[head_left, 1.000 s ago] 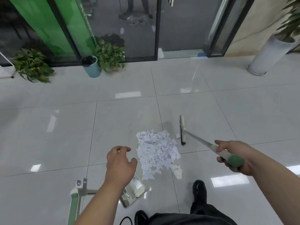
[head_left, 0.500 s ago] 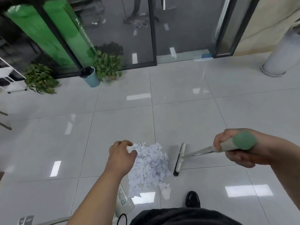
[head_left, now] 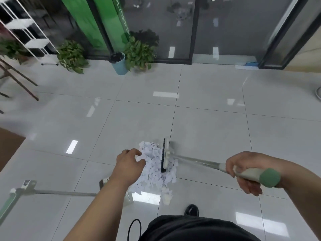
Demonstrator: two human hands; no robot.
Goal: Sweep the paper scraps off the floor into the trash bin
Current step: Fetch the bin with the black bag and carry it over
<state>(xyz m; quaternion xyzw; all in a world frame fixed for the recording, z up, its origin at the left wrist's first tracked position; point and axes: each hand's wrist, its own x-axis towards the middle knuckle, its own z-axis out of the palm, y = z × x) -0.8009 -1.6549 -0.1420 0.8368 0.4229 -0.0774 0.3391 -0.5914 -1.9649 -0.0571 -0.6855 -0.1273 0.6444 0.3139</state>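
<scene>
A pile of white paper scraps lies on the tiled floor in front of me. My right hand grips the green-tipped handle of a broom, whose dark brush head rests on the pile's right side. My left hand hovers over the pile's left edge, fingers loosely curled, holding nothing. A long-handled dustpan lies flat on the floor at the left, its pan mostly hidden under my left forearm. A blue trash bin with a dark liner stands far back by the glass wall.
Potted plants flank the bin along the glass wall. A white wire rack and wooden furniture legs stand at the far left. A brown mat lies at the left edge. My black shoe is below the pile.
The brush head has moved left onto the pile, pushing the scraps together. My view has swung left, bringing the dustpan handle into sight. My left hand stays over the pile's left edge.
</scene>
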